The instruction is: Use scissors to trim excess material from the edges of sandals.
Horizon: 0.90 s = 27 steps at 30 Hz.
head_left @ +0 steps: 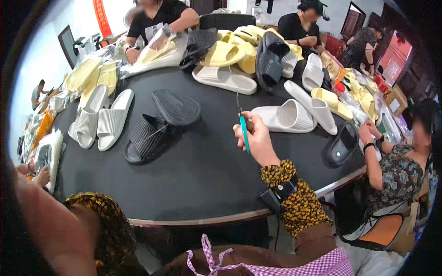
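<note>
The big dark tabletop [207,184] holds a black slipper pair [159,124] just left of the right hand [258,140], whose grip is pinched on small teal scissors [243,131] pointing up, white slippers [294,115] right, left hand hidden so I cannot tell

Matt black tabletop [207,175], ribbed matt foam slippers [147,138], teal plastic-handled snips [243,129]
</note>
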Each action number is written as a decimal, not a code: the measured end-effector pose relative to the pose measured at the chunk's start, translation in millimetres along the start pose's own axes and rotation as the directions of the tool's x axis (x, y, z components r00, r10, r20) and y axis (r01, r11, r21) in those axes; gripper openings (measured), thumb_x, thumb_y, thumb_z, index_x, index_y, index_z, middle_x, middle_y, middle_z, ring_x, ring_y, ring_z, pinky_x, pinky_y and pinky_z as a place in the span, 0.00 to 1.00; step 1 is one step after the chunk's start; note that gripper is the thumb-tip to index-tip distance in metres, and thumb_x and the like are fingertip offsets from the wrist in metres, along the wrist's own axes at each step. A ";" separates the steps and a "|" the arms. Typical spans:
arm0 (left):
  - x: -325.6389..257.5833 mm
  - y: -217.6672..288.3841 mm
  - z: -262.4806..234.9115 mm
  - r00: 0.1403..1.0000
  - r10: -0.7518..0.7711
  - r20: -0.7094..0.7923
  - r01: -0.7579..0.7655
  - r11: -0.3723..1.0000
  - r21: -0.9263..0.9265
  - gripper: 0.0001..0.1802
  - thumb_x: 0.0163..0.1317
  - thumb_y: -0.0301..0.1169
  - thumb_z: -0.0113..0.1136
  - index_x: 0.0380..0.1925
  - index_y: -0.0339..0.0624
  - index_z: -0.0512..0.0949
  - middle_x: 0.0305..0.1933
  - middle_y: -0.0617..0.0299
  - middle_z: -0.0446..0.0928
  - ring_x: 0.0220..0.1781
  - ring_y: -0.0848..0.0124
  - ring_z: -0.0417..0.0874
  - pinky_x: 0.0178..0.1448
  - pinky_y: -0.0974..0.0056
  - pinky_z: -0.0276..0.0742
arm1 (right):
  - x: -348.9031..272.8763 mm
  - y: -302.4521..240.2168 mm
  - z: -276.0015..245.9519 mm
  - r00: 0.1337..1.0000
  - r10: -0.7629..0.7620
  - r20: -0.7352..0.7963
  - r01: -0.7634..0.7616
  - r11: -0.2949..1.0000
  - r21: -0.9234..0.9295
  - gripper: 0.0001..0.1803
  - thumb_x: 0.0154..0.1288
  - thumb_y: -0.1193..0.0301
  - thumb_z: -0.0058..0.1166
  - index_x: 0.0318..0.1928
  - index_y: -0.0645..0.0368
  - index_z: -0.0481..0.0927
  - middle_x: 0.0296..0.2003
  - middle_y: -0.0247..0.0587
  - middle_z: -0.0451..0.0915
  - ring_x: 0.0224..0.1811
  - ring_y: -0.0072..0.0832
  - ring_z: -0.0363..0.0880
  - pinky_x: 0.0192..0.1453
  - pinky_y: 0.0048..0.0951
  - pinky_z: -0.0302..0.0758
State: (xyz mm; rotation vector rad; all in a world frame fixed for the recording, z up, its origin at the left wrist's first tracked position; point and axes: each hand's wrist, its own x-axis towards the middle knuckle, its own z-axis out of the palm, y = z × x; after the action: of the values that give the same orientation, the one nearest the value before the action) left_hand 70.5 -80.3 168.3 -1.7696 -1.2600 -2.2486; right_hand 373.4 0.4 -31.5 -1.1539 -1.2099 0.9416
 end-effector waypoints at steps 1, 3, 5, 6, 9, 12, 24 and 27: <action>-2.5 4.8 12.5 1.000 -0.015 -0.011 0.015 1.000 0.002 0.16 0.61 0.40 0.48 0.35 0.37 0.75 0.34 0.53 0.74 0.43 0.63 0.76 0.58 0.49 0.67 | -0.1 3.8 -2.0 1.000 -0.021 0.008 0.021 1.000 -0.018 0.22 0.61 0.72 0.52 0.54 0.61 0.64 0.30 0.36 0.76 0.20 0.15 0.72 0.20 0.16 0.67; -7.5 12.5 18.6 0.999 -0.023 -0.040 0.024 0.999 0.028 0.16 0.61 0.40 0.48 0.35 0.37 0.75 0.34 0.53 0.74 0.43 0.63 0.76 0.58 0.49 0.67 | -1.1 5.5 0.6 0.999 -0.041 0.012 0.040 0.997 0.068 0.21 0.61 0.71 0.53 0.54 0.61 0.65 0.31 0.37 0.77 0.20 0.15 0.72 0.20 0.16 0.67; 19.2 2.4 -0.7 0.571 0.563 0.598 -0.483 0.819 -0.310 0.16 0.61 0.37 0.47 0.34 0.33 0.74 0.40 0.50 0.76 0.50 0.56 0.74 0.63 0.48 0.61 | -1.3 3.2 -1.4 1.000 -0.007 0.009 0.007 1.000 0.022 0.22 0.61 0.71 0.53 0.54 0.60 0.65 0.32 0.37 0.77 0.20 0.15 0.72 0.20 0.16 0.67; 15.0 -1.6 -0.3 0.614 0.505 0.606 -0.481 0.849 -0.220 0.14 0.61 0.34 0.47 0.34 0.33 0.75 0.39 0.51 0.76 0.49 0.57 0.74 0.62 0.50 0.63 | -2.8 0.2 -1.4 1.000 -0.004 -0.011 0.005 0.999 0.052 0.22 0.60 0.72 0.56 0.53 0.62 0.66 0.29 0.34 0.75 0.20 0.15 0.70 0.21 0.17 0.68; -9.3 -20.5 13.2 0.894 0.221 0.389 -0.242 0.970 0.006 0.12 0.61 0.25 0.50 0.42 0.31 0.76 0.36 0.55 0.78 0.43 0.68 0.78 0.54 0.61 0.71 | -3.1 -2.3 11.1 0.999 0.027 -0.017 -0.025 0.996 0.085 0.21 0.59 0.73 0.58 0.51 0.64 0.67 0.27 0.32 0.73 0.19 0.14 0.69 0.21 0.17 0.67; -6.9 -81.9 30.5 0.881 -0.071 0.467 0.092 0.996 -0.021 0.12 0.58 0.23 0.56 0.42 0.32 0.77 0.36 0.55 0.80 0.42 0.72 0.79 0.50 0.67 0.72 | -4.7 5.8 1.6 1.000 0.018 -0.019 -0.016 0.993 0.114 0.22 0.59 0.71 0.58 0.52 0.62 0.67 0.28 0.32 0.75 0.19 0.14 0.69 0.19 0.16 0.65; -52.2 -254.3 38.0 0.401 -0.226 0.888 -0.124 0.947 0.297 0.44 0.44 0.48 0.70 0.60 0.43 0.65 0.64 0.40 0.60 0.65 0.48 0.63 0.66 0.56 0.61 | -5.3 -1.1 6.0 0.998 0.054 -0.020 -0.054 0.998 -0.031 0.20 0.60 0.70 0.56 0.51 0.62 0.67 0.27 0.33 0.75 0.19 0.14 0.70 0.19 0.16 0.65; -57.0 -246.2 47.1 0.424 -0.242 0.873 -0.153 0.931 0.332 0.45 0.43 0.50 0.70 0.61 0.47 0.64 0.64 0.40 0.59 0.65 0.46 0.62 0.67 0.54 0.60 | -4.3 -2.2 4.0 0.998 0.060 -0.021 -0.061 0.996 -0.059 0.20 0.60 0.70 0.56 0.51 0.62 0.67 0.27 0.33 0.75 0.19 0.14 0.70 0.19 0.16 0.65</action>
State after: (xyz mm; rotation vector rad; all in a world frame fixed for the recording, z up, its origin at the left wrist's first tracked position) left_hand 14.1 88.3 -17.4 -2.8689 -1.6531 -0.7352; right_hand 368.7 -3.7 -30.2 -1.2505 -1.2002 0.9430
